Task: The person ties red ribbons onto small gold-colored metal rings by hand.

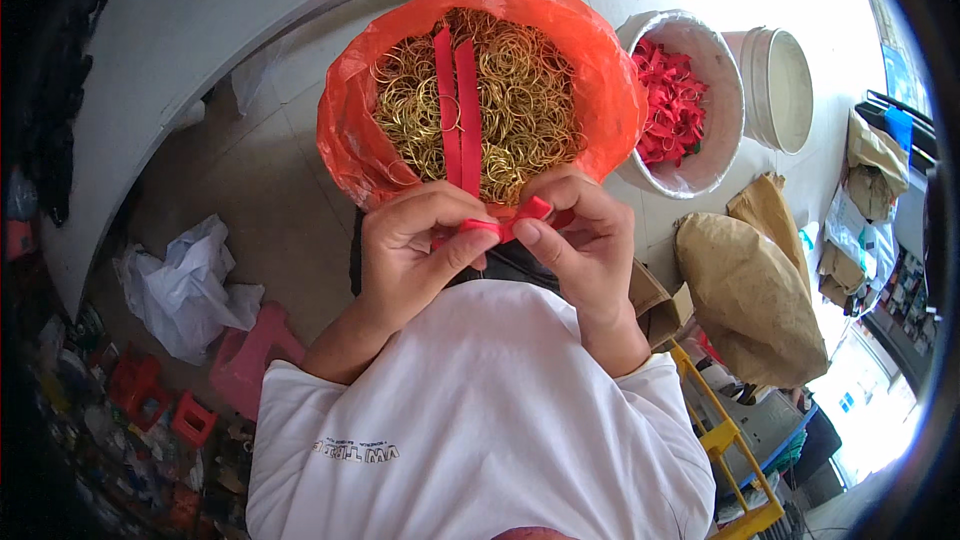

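Observation:
Both hands meet in front of my chest, pinching a short piece of red ribbon (533,208) that looks folded or knotted between them. My left hand (415,240) is closed on its left end, thumb on top. My right hand (582,240) is closed on the right part, thumb and forefinger pressing it. Just beyond them, a bag-lined container with an orange-red plastic rim (350,130) holds a heap of thin gold rings (530,80). Two long red ribbon strips (468,110) lie across the rings, with a ring around or upon them.
Right of the rings stands a white-lined bucket (728,105) of red ribbon pieces (668,105), beside a pale bucket (790,90). A brown sack (750,290) and yellow metal frame (715,425) are at right. White plastic bags (190,285) and a pink stool (255,360) lie left.

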Available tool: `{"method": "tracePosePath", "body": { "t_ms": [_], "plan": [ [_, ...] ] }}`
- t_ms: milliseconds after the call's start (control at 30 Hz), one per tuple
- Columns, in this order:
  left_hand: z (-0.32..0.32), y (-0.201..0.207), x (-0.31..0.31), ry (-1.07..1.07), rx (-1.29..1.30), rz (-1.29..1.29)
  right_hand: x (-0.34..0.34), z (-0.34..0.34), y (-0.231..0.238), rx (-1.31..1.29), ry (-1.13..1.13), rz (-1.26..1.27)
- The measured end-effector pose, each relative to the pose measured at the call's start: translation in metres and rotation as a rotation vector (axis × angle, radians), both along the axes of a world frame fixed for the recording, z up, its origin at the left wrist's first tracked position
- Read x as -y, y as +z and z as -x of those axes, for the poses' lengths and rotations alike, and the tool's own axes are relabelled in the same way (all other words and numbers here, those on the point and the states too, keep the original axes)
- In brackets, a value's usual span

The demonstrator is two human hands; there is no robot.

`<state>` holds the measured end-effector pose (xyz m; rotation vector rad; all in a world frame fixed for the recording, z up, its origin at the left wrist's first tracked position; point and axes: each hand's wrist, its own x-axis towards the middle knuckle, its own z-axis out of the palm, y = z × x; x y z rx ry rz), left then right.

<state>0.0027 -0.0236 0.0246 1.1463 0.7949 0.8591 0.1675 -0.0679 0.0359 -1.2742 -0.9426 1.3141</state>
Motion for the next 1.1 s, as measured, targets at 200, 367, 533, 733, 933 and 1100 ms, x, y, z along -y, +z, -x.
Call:
{"method": "tracePosePath", "body": {
  "t_ms": [200, 367, 533, 733, 933, 1100],
  "plan": [
    [0.011, -0.004, -0.006, -0.126, 0.158, 0.097, 0.005, 0.005, -0.006, -0.292, -0.084, -0.025],
    [0.006, 0.0, -0.008, -0.115, -0.049, 0.024, 0.004, 0.001, -0.008, -0.165, -0.048, -0.01],
    [0.006, -0.003, -0.008, -0.152, -0.102, -0.076, 0.004, 0.002, -0.009, -0.117, -0.027, -0.035],
    [0.008, 0.0, -0.007, -0.05, -0.165, -0.291, 0.008, 0.007, -0.003, -0.413, 0.006, 0.092],
    [-0.001, 0.009, -0.005, -0.015, -0.268, -0.415, 0.006, 0.022, 0.003, -0.163, -0.251, -0.011],
    [0.01, 0.01, -0.009, -0.164, -0.127, -0.189, 0.001, -0.003, 0.005, 0.051, 0.178, -0.124]
  ]
}}
